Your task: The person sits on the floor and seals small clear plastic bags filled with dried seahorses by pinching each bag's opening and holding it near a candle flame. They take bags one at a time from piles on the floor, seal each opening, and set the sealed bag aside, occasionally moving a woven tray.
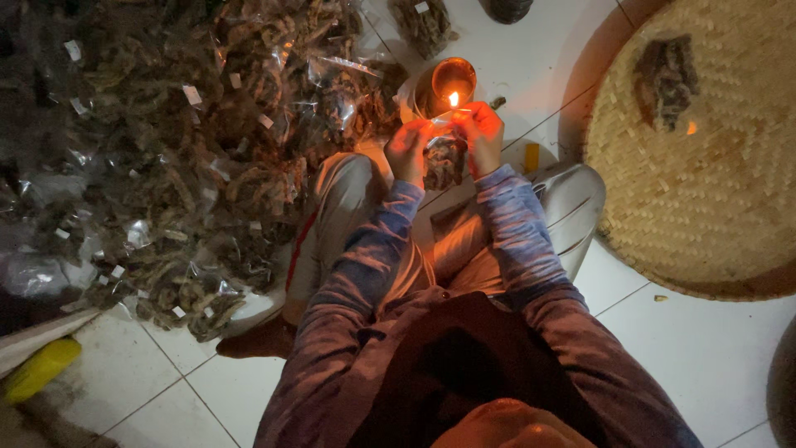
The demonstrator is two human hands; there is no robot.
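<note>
White floor tiles (531,50) lay dim; left hand (408,149) and right hand (482,137) fingers pinched a small plastic packet (445,160) just below the candle flame (453,99), apparently sealing its edge; steadiness mattered.

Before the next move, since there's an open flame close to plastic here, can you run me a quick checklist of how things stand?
1. Both hands on the bag: left hand and right hand each pinch the top of the small clear bag. Ok.
2. Flame lit in the small metal cup. Ok.
3. Bag's top edge at the flame: cannot tell if touching.
4. Fingers away from the flame: very close. Not ok.
5. Pile of filled bags lies close beside the cup. Not ok.
6. Woven tray apart from the flame. Ok.
</note>
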